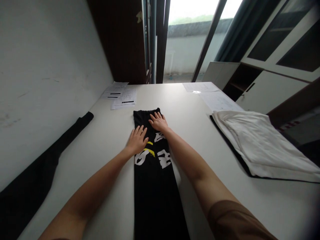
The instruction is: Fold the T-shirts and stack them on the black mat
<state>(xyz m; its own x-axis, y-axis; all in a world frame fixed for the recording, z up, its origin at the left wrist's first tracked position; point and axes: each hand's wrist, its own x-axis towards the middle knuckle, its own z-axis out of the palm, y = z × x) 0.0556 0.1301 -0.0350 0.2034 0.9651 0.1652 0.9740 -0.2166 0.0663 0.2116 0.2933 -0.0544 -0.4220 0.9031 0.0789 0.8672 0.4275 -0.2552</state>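
The black printed garment [156, 193] lies flat down the middle of the white table [192, 130], its long axis running from the near edge of view to a narrower end pointing far. Both arms stretch forward, the left hand [138, 140] on its left edge, the right hand [159, 122] farther out near that end, palms down, fingers extended, grasping nothing.
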